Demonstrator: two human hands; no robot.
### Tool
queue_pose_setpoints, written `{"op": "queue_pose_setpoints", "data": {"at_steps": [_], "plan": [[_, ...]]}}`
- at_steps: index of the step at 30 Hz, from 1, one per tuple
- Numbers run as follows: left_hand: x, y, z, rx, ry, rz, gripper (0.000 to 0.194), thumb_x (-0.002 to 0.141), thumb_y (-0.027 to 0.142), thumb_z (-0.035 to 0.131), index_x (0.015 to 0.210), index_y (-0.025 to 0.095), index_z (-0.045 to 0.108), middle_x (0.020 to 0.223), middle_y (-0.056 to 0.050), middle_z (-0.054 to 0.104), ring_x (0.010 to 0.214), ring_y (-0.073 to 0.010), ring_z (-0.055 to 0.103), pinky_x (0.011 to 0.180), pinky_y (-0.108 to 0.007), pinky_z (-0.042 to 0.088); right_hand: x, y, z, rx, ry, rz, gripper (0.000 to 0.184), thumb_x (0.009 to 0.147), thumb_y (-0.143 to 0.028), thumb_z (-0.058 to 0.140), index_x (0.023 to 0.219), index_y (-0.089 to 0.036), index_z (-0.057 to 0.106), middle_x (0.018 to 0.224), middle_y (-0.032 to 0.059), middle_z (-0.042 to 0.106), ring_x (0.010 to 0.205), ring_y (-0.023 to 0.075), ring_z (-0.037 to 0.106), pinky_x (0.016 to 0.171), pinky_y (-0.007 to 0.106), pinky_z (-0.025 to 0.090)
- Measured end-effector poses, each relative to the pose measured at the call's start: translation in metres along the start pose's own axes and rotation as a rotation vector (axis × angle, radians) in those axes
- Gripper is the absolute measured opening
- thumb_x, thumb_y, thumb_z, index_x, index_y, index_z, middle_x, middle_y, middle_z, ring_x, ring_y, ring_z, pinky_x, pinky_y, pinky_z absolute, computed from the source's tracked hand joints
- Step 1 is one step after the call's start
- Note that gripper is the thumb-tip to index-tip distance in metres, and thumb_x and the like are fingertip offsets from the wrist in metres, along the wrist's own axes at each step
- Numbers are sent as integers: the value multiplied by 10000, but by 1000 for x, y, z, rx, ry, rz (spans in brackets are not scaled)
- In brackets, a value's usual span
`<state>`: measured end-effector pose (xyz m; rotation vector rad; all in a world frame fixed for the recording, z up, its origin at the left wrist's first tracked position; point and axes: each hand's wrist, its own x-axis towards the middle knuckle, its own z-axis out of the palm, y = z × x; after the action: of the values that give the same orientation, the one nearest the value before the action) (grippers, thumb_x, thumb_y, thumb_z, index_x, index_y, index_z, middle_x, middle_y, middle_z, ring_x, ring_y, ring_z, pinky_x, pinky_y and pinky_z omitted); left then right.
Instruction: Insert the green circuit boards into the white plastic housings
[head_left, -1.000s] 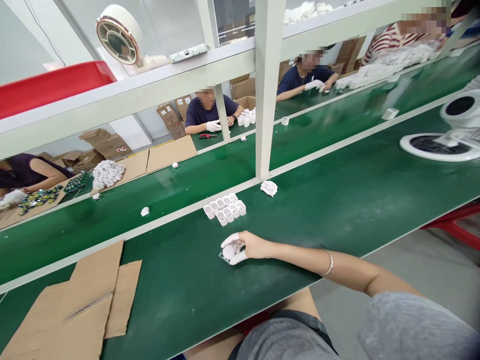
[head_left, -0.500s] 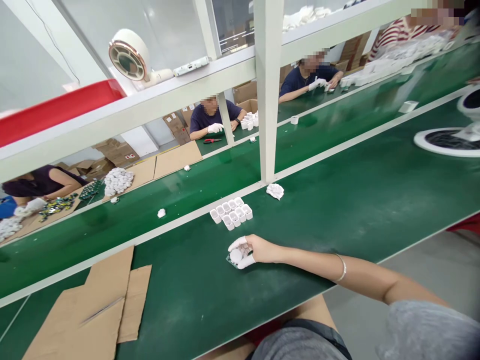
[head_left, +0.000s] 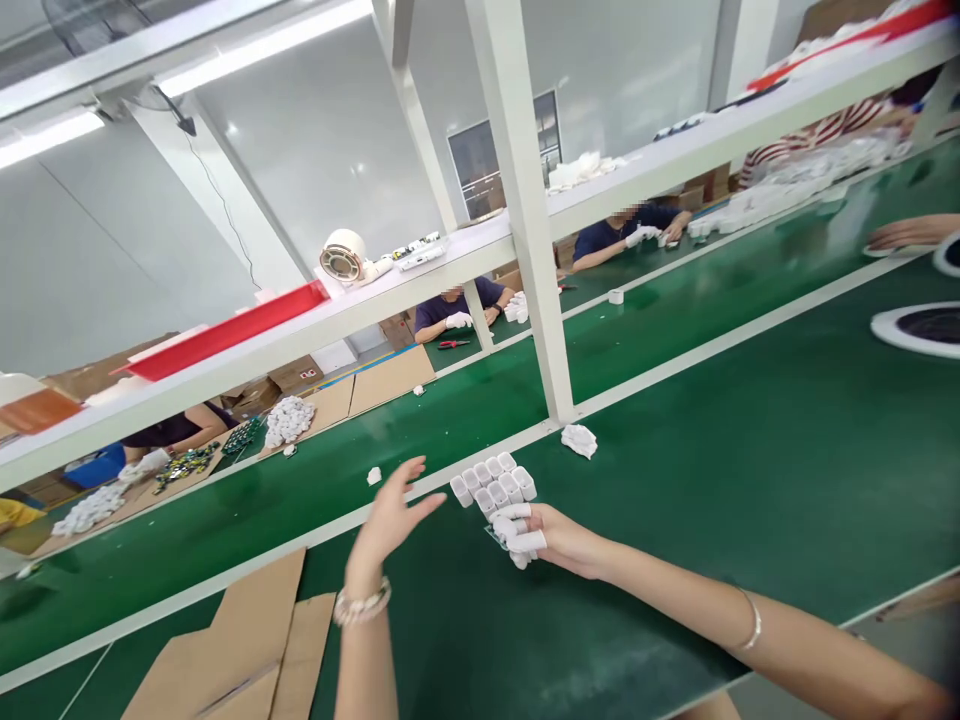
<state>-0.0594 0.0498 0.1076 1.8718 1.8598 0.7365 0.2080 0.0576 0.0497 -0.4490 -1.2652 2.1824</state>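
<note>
My right hand (head_left: 551, 535), with white finger covers, is closed on a small green circuit board (head_left: 496, 537) that carries a white part. Its fingers partly hide the board. Just beyond it, white plastic cups (head_left: 499, 482) stand upright in two short rows, their open tops facing up. My left hand (head_left: 394, 515) is bare, raised over the bench to the left of the cups, fingers apart and holding nothing. A crumpled white cloth-like piece (head_left: 579, 440) lies right of the cups, near the post's foot.
Cardboard sheets (head_left: 217, 640) with a thin metal tool (head_left: 238, 688) lie at lower left. A white post (head_left: 529, 250) rises behind the cups to a shelf. Beyond runs a green belt (head_left: 322, 500) with small white pieces. Co-workers sit across it; another person's hand (head_left: 915, 232) is at right.
My left hand has come into view, open, from below. My right hand has carried the board closer to the cups. The view has tilted up, and a person's hand shows at far right.
</note>
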Motion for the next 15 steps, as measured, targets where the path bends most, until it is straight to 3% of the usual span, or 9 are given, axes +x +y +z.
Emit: {"op": "queue_pose_setpoints", "data": {"at_steps": [3, 5, 9, 12, 15], "plan": [[21, -3, 27, -34, -79, -26, 834, 707, 351, 775, 1419, 157, 387, 1444, -176, 444, 1312, -322, 439, 1067, -434, 377, 0, -11, -5, -10, 16, -45, 343, 643, -261, 837, 927, -130, 694, 747, 4, 566, 655, 108, 541, 662, 278, 469], [31, -9, 44, -53, -105, -68, 911, 624, 316, 810, 1408, 103, 398, 1405, -213, 484, 1289, -353, 465, 1028, -419, 403, 0, -19, -8, -29, 25, -69, 340, 649, -253, 837, 932, -123, 702, 773, 15, 578, 671, 110, 541, 681, 282, 470], [40, -20, 59, -101, -71, -58, 528, 615, 280, 771, 1085, 97, 614, 1179, -175, 646, 1150, -337, 571, 958, -412, 434, 1, -41, -5, -97, 38, -126, 368, 684, -256, 821, 1006, -123, 700, 860, 48, 629, 749, 131, 583, 730, 289, 482], [38, -18, 53, -142, 7, -12, 310, 670, 306, 726, 887, 141, 579, 991, -119, 683, 1022, -298, 624, 894, -408, 463, 5, -65, 6, -194, 4, -170, 393, 691, -267, 816, 1042, -135, 697, 928, 67, 661, 815, 157, 619, 774, 306, 498], [30, -2, 36, -198, 118, 77, 266, 774, 317, 647, 931, 171, 490, 997, -93, 663, 985, -236, 638, 866, -369, 483, 12, -89, 23, -303, -7, -223, 368, 677, -268, 820, 1009, -150, 713, 900, 53, 685, 820, 172, 644, 772, 315, 524]]}}
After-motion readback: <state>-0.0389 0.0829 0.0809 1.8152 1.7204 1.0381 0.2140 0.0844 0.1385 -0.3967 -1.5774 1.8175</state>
